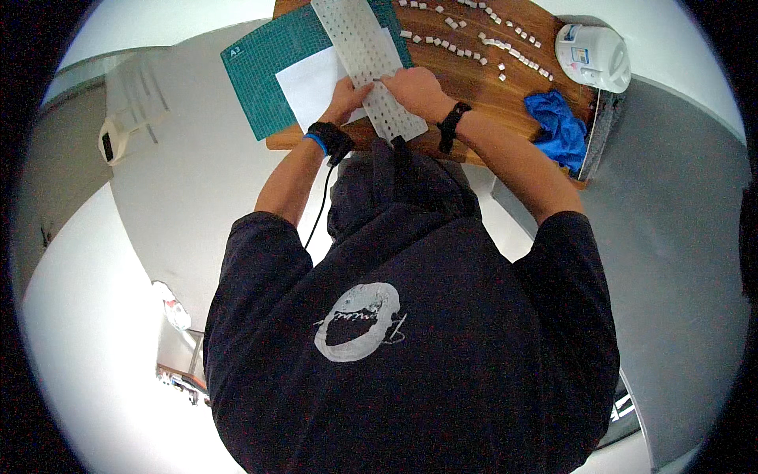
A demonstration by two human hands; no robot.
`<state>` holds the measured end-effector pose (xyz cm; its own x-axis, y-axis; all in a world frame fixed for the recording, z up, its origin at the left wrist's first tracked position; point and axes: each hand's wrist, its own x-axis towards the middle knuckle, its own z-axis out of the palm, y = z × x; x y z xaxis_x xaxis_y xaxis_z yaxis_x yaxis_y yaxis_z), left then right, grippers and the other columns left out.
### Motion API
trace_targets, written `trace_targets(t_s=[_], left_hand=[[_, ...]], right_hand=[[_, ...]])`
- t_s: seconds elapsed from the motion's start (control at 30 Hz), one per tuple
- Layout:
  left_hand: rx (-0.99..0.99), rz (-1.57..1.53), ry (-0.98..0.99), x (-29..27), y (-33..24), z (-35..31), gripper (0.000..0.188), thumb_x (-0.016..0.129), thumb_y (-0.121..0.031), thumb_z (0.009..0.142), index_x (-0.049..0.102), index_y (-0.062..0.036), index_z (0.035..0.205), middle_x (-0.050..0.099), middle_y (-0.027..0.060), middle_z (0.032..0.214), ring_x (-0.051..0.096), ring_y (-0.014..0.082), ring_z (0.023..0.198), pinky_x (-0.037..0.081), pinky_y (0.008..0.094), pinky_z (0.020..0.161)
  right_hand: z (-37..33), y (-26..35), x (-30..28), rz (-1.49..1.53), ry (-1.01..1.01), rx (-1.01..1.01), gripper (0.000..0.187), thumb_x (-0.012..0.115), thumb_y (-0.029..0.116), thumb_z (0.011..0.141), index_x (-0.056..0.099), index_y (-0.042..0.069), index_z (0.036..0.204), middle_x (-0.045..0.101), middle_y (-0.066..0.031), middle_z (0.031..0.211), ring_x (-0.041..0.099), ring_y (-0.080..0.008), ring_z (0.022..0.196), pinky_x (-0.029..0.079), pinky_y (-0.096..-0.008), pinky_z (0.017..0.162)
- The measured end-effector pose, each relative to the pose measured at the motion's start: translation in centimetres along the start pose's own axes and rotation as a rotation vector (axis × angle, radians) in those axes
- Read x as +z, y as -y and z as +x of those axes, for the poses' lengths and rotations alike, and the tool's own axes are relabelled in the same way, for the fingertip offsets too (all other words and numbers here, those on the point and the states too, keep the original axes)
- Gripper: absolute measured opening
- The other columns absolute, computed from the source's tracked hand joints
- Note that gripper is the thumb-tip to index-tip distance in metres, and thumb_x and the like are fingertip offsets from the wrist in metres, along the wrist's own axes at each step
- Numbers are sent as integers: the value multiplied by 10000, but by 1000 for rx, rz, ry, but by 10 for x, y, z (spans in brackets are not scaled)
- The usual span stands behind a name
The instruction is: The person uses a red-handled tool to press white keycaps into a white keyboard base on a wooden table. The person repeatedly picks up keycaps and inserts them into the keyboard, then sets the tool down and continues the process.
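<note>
A long white keyboard point(347, 35) with its keycaps off lies slanted in front of me, its near end close to my body. My left hand point(346, 101) grips its left edge, thumb on top. Over the keyboard's right side, my right hand point(418, 92) is closed with its fingertips pressed together at the key sockets. Whatever those fingertips may hold is too small to make out. Beneath the keyboard are a white sheet of paper point(308, 87) and a green cutting mat point(253, 79). Loose white keycaps point(521, 55) lie in rows on the wooden table point(458, 79).
At the table's right side stands a white plastic tub point(588, 59) with a handle. Nearer to me, a crumpled blue cloth point(557, 122) lies by the right edge. A black cable point(319, 209) hangs down from my left wrist.
</note>
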<state>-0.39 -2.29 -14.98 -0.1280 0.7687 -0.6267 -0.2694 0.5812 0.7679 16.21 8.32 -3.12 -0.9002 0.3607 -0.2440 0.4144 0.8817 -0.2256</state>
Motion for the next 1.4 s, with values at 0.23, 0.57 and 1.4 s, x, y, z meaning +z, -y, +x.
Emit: trace_targets(t_s=[0.23, 0.57, 1.4], left_hand=[[364, 445, -11, 13, -13, 10, 303, 710, -163, 883, 673, 6, 1132, 726, 102, 981, 697, 217, 883, 548, 345, 730], [27, -16, 48, -1, 9, 2, 397, 704, -230, 921, 614, -5, 1237, 682, 85, 1169, 648, 177, 988, 529, 330, 851], [-135, -252, 159, -3, 2, -1, 477, 712, -247, 921, 549, -3, 1298, 635, 96, 1232, 625, 225, 1102, 532, 381, 928]], right_hand=[[17, -5, 24, 328, 123, 347, 230, 574, 235, 864, 641, 26, 933, 696, -211, 866, 685, -413, 819, 550, -531, 685], [-11, -52, -4, 373, 183, 209, 270, 533, 290, 906, 622, 60, 1017, 698, -199, 927, 679, -412, 879, 537, -539, 734], [-21, -9, 10, 330, 220, 328, 240, 506, 264, 930, 620, 68, 1010, 693, -203, 903, 684, -401, 874, 552, -547, 717]])
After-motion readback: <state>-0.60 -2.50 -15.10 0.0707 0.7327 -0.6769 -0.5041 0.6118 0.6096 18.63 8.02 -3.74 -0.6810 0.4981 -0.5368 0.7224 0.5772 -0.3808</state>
